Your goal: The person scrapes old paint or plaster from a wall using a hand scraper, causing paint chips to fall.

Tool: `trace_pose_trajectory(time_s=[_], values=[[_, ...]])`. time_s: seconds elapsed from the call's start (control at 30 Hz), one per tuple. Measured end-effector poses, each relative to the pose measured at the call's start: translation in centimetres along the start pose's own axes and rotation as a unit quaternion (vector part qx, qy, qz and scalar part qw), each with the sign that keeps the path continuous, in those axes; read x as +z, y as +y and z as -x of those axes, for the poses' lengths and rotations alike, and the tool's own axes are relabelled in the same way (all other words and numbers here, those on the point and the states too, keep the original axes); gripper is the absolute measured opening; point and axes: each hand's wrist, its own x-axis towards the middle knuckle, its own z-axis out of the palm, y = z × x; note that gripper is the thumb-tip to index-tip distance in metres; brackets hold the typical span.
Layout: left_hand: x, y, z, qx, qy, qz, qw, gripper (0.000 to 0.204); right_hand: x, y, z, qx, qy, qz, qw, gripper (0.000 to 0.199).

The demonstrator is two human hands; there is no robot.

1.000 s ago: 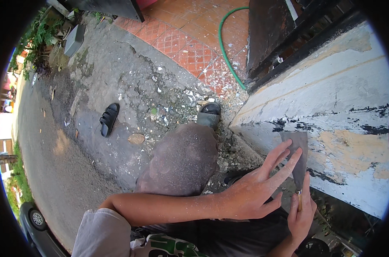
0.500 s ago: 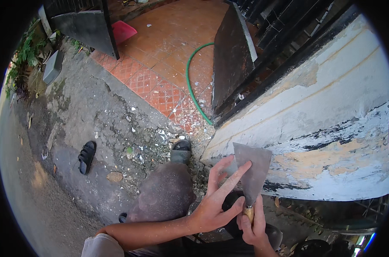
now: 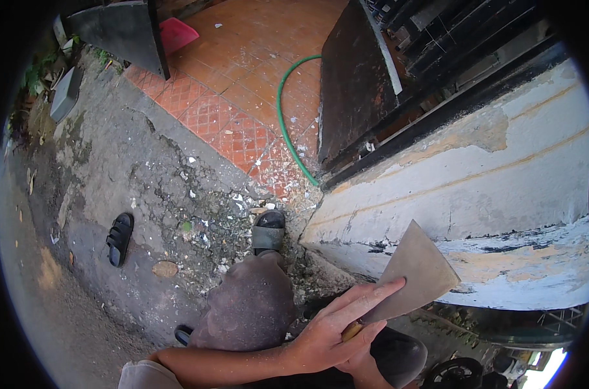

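A paint scraper (image 3: 419,269) with a broad metal blade and a short wooden handle is held low in front of me, its wide edge pointing up and right. My left hand (image 3: 327,327) is closed round the handle, thumb on one side and fingers stretched onto the blade. Beneath it lies my right hand (image 3: 358,360), mostly covered by the left, so its fingers are hidden. Just beyond the blade stands a low white wall (image 3: 431,194) with flaking paint, patches of beige and black showing through. Blade and wall overlap in view; contact cannot be judged.
Paint flakes litter the cracked concrete and red tiles (image 3: 210,126). A green hose (image 3: 281,107) curves beside a dark gate panel (image 3: 356,84). A loose black sandal (image 3: 119,238) lies left; my sandalled foot (image 3: 268,230) is near the wall's corner. A pink dustpan (image 3: 178,34) is farther back.
The scraper has tilted clockwise and moved right. My left hand has slid from touching the blade to closing over the handle, covering most of my right hand. The view has shifted slightly.
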Motion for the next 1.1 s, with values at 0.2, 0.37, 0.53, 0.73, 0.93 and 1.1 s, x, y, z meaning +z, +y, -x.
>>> trace_pose_trajectory(time_s=[0.2, 0.37, 0.53, 0.73, 0.93, 1.1], values=[[0.1, 0.4, -0.1, -0.001, 0.001, -0.065, 0.998, 0.058, -0.1, 2.5, 0.6, -0.016, -0.070, 0.027, 0.997, 0.039], [0.6, 0.7, 0.2, -0.084, 0.045, 0.025, 0.995, 0.071, -0.9, 3.0, 1.3, -0.046, -0.081, 0.076, 0.993, 0.046], [0.1, 0.7, -0.7, -0.029, 0.035, 0.008, 0.999, 0.082, -1.2, 1.4, 1.4, -0.053, -0.016, 0.056, 0.997, 0.057], [-0.7, 3.5, -2.6, -0.038, 0.023, 0.108, 0.993, 0.078, -4.3, -2.8, -1.2, -0.014, -0.066, 0.153, 0.986, 0.088], [-0.2, 4.3, -2.1, -0.049, 0.005, 0.184, 0.982, 0.074, -5.0, -5.5, -2.4, -0.050, -0.037, 0.108, 0.992, 0.082], [4.3, 4.6, -2.1, -0.047, -0.067, 0.210, 0.974, 0.073, -5.6, -3.2, -0.1, -0.097, 0.070, 0.071, 0.990, 0.067]])
